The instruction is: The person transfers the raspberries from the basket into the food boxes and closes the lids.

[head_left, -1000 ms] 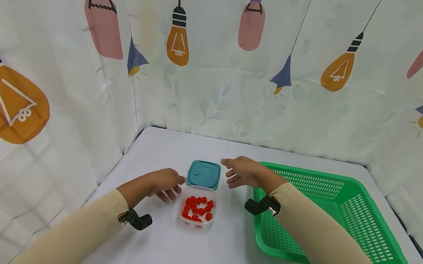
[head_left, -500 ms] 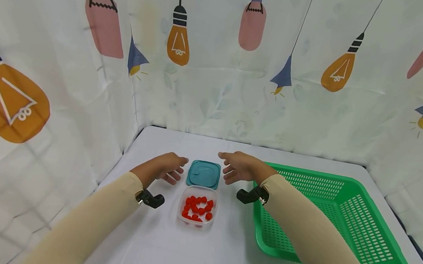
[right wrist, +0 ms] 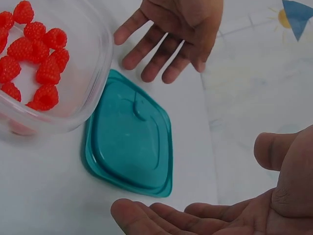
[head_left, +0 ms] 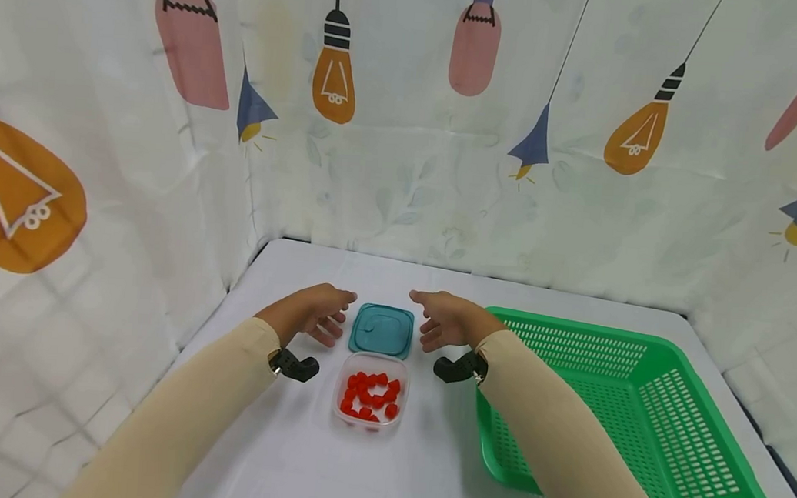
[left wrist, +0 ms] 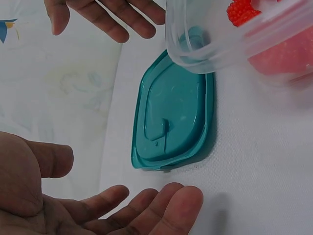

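Note:
A teal lid [head_left: 382,330] lies flat on the white table, just behind a clear plastic container [head_left: 368,424]. Inside the container are several red raspberries [right wrist: 48,70]. My left hand [head_left: 315,312] hovers at the lid's left side, fingers spread and holding nothing. Opposite it, my right hand [head_left: 451,319] is at the lid's right side, also with relaxed fingers and nothing in them. In the left wrist view the lid [left wrist: 171,110] has a small tab moulded in its top, and neither hand touches it.
A large green plastic basket [head_left: 628,388] stands on the right of the table, partly under my right forearm. Behind the table and along the left hangs a white curtain [head_left: 390,163] printed with lamps.
My left hand has moved forward and up from beside the container to beside the lid. My right hand has shifted slightly left, toward the lid. Container and lid stay in place.

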{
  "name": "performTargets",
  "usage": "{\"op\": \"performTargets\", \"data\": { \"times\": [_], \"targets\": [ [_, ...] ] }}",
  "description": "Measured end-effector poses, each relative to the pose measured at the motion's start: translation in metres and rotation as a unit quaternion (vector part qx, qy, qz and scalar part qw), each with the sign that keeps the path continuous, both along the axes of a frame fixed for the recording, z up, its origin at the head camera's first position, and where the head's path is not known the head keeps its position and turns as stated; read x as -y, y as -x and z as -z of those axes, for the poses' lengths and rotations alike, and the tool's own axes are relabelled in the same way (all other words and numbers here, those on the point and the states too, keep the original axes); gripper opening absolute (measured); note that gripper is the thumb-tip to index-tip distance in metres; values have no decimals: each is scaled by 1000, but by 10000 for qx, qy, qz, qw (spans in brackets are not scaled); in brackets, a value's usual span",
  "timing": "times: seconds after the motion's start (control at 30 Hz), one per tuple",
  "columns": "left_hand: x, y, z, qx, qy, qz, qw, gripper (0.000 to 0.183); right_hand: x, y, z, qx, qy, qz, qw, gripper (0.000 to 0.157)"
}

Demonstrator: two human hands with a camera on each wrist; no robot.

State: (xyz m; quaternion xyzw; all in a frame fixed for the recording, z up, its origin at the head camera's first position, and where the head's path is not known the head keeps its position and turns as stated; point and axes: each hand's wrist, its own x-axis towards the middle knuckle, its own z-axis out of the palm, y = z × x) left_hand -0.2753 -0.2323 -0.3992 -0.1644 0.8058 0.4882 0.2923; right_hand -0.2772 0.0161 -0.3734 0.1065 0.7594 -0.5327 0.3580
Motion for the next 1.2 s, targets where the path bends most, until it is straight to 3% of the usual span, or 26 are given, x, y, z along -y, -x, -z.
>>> {"op": "performTargets", "data": {
  "times": [0.7, 0.97, 1.2],
  "targets": [
    [-6, 8, 10, 196, -207, -359, 9989, 60, 12, -1, 23, 15, 167, 228, 9996, 74],
    [-10, 6, 11, 132, -149, -156, 9997, 59, 11, -1, 23, -14, 103, 430, 9990, 70],
    [-10, 7, 5, -1, -81, -157, 9998, 57, 6, -1, 19, -194, 209, 263, 9992, 74]
  ]
}}
